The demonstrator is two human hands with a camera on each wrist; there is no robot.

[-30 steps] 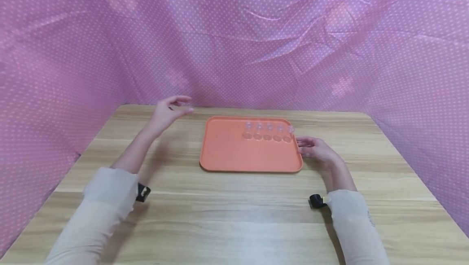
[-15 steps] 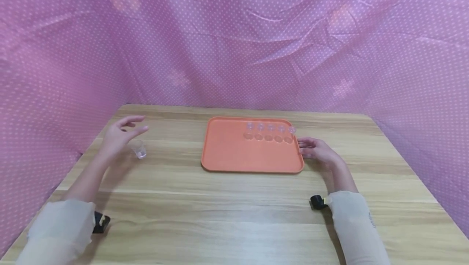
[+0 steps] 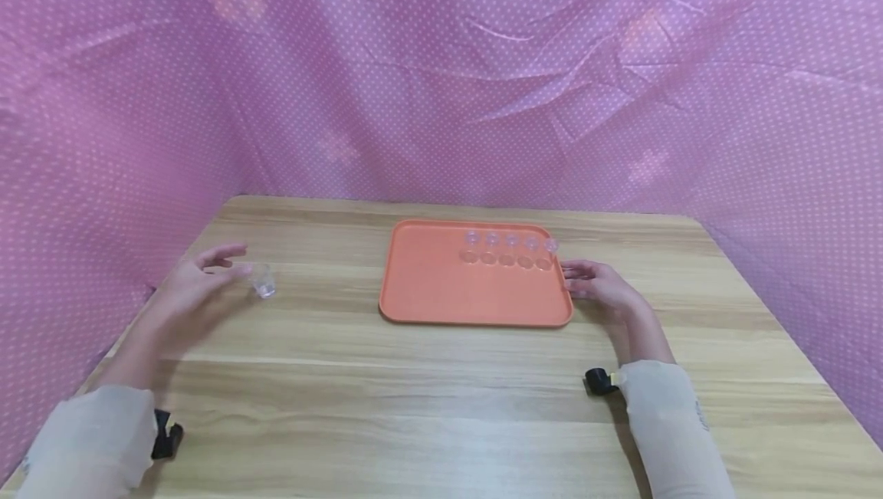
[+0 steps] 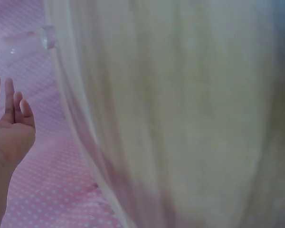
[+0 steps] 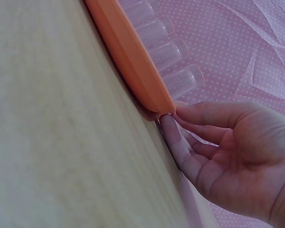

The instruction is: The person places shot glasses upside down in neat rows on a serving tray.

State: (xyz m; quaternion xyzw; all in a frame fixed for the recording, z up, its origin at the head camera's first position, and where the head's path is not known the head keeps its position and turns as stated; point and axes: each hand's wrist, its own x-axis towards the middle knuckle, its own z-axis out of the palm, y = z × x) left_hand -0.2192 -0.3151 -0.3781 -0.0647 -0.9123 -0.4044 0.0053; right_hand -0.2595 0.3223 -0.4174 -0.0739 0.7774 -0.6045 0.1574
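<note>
At the left of the table, a clear cup (image 3: pixel 263 284) stands upright, its thick base on the wood. Just left of it is my left hand (image 3: pixel 196 282), thumb and fingers spread apart. The left wrist view shows a gap between those fingertips and the cup (image 4: pixel 31 45). My right hand (image 3: pixel 600 284) holds the right edge of an orange tray (image 3: pixel 428 288). In the right wrist view, the right hand (image 5: pixel 237 156) pinches the tray's corner, thumb above and a finger below. Several clear cups (image 3: pixel 507 250) stand upside down in a row on the tray's back right.
The wooden table (image 3: pixel 386 399) ends at a back edge against a pink dotted curtain (image 3: pixel 441 85), which also hangs along both sides. A small black wrist camera (image 3: pixel 165 435) sits at the left sleeve and another black camera (image 3: pixel 600 381) at the right one.
My left hand has moved left and toward me, from near the tray's left side to beside the single cup, which was not visible at first. The right hand and tray stay put.
</note>
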